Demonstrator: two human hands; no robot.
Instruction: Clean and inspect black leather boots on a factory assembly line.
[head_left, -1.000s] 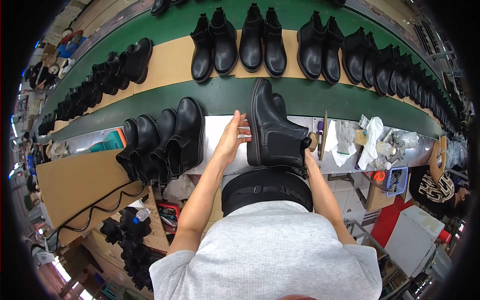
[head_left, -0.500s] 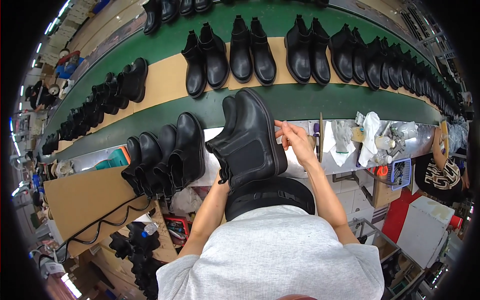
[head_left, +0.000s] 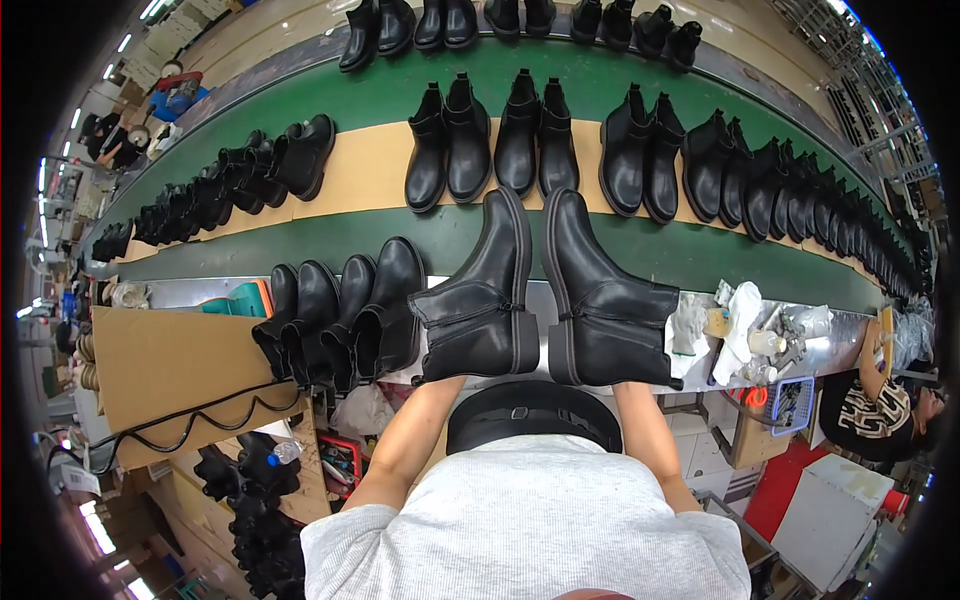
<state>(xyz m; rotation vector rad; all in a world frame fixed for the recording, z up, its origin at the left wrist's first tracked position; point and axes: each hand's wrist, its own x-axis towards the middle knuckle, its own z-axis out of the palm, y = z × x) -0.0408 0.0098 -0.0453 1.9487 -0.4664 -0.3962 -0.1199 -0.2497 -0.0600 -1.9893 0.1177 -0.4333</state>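
Two black leather ankle boots are held up in front of me, toes pointing away and soles facing each other with a narrow gap between. The left boot [head_left: 475, 290] is on my left hand, which it hides; only my left forearm [head_left: 412, 440] shows. My right forearm [head_left: 648, 435] runs up to the right boot [head_left: 608, 300] in the same way, and that hand is hidden too. A zip shows on the side of the left boot, and a similar seam line on the right one. Both boots hang over the near metal edge of the bench.
Several black boots [head_left: 395, 290] stand at my left beside a cardboard sheet [head_left: 180, 370]. Paired boots [head_left: 520, 140] line the green conveyor [head_left: 380, 235] on a cardboard strip. White cloths [head_left: 738, 330], bottles and a blue basket [head_left: 792, 405] are at right, near another person [head_left: 870, 415].
The two boots, overlapped on my left side before, are now apart, one on each hand. My right hand, previously empty with fingers apart, has gone behind the right boot. The view has shifted slightly.
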